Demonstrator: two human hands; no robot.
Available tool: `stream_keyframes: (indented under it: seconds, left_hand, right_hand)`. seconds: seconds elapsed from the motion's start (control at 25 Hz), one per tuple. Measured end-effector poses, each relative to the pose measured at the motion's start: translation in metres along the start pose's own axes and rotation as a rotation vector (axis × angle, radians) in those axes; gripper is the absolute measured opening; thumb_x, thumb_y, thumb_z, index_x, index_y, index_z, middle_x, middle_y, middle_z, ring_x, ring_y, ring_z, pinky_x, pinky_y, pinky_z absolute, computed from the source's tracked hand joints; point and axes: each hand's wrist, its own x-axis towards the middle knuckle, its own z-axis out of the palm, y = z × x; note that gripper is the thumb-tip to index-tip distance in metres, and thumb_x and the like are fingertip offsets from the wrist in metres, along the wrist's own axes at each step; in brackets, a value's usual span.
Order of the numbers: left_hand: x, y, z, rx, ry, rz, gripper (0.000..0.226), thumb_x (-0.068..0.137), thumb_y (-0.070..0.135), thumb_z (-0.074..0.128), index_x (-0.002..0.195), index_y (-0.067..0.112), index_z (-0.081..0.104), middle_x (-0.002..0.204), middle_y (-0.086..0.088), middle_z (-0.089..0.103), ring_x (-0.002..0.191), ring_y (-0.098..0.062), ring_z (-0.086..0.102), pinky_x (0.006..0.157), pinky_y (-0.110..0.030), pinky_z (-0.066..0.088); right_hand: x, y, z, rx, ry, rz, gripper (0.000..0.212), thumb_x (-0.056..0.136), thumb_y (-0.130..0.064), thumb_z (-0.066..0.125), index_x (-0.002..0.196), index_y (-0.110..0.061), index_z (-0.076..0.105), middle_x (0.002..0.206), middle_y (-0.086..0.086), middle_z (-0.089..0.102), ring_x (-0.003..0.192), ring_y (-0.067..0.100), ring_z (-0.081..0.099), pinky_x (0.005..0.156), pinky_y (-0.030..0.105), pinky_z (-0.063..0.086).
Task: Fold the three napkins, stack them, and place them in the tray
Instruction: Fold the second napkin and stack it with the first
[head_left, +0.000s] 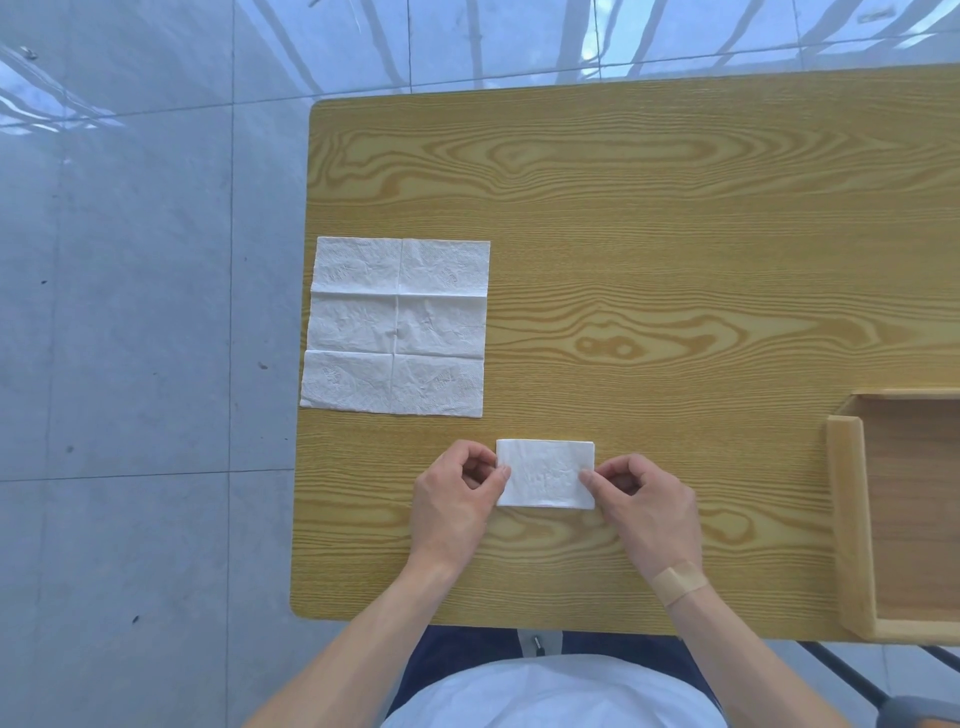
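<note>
A small folded white napkin (545, 474) lies flat near the table's front edge. My left hand (457, 496) pinches its left edge and my right hand (641, 501) pinches its right edge, fingers curled. A larger unfolded white napkin (396, 327) with crease lines lies spread flat at the table's left edge, apart from both hands. A wooden tray (852, 525) sits at the right, partly cut off by the frame, with nothing visible inside it.
The wooden table (649, 234) ends at its left edge just beside the unfolded napkin, with grey tiled floor (130, 312) beyond. A tan plaster is stuck on my right wrist.
</note>
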Motion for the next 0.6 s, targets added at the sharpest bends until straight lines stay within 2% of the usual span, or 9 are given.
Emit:
stream_keyframes:
  seconds: [0.36, 0.6]
  left_hand:
    - [0.0018, 0.0001, -0.0015, 0.11, -0.02, 0.041, 0.017, 0.082, 0.03, 0.077, 0.08, 0.035, 0.061, 0.073, 0.013, 0.066, 0.07, -0.001, 0.063, 0.063, -0.021, 0.054]
    - [0.0058, 0.0009, -0.007, 0.195, -0.071, 0.081, 0.018, 0.083, 0.031, 0.074, 0.077, 0.028, 0.057, 0.072, 0.01, 0.063, 0.07, -0.006, 0.061, 0.062, -0.029, 0.053]
  right_hand:
    - [0.001, -0.0024, 0.0019, -0.048, 0.034, 0.022, 0.02, 0.075, -0.044, 0.078, 0.068, -0.03, 0.066, 0.062, -0.012, 0.069, 0.061, 0.007, 0.065, 0.062, 0.033, 0.055]
    - [-0.0022, -0.0054, 0.003, -0.071, 0.045, 0.003, 0.019, 0.075, -0.043, 0.078, 0.073, -0.031, 0.063, 0.064, -0.01, 0.07, 0.062, 0.008, 0.067, 0.061, 0.034, 0.055]
